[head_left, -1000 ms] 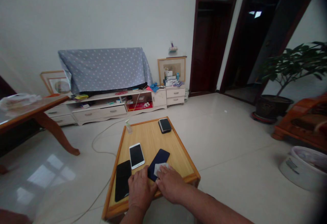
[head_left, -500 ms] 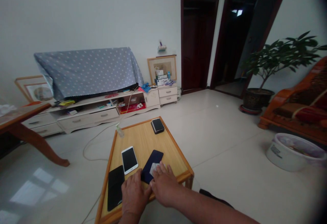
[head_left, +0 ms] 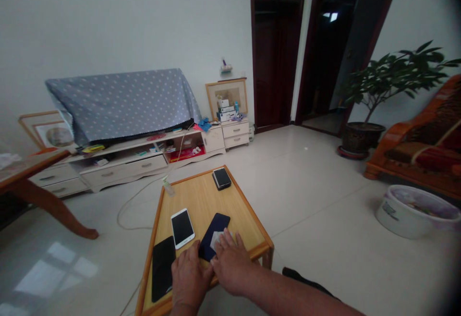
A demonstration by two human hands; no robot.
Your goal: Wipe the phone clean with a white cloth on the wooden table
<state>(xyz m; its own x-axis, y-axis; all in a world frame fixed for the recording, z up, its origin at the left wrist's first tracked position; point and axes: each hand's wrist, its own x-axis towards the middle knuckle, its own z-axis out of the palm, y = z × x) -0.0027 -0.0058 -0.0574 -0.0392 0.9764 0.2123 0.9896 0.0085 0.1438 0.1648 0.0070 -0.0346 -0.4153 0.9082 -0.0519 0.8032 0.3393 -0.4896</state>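
Pale tiled floor spreads around a low wooden worktop. Taking the dark blue phone as the centre of a clock, with twelve pointing away from the person, a white cabinet stands at ten against the wall, a spotted grey-blue cover is draped above it at eleven, a potted plant is at two and a white tub at three.

That blue phone lies flat and aslant near the worktop's close edge. At five o'clock the right hand has its fingers laid out, slightly spread, over a white wipe on the phone. At seven the left hand rests with its fingertips at the phone's near left side; whether it pinches the edge cannot be told.

A white phone, screen up, lies at nine; a larger black phone at eight, just beside the left hand. A clear spray bottle stands between ten and eleven, and a small stack of phones sits at twelve.
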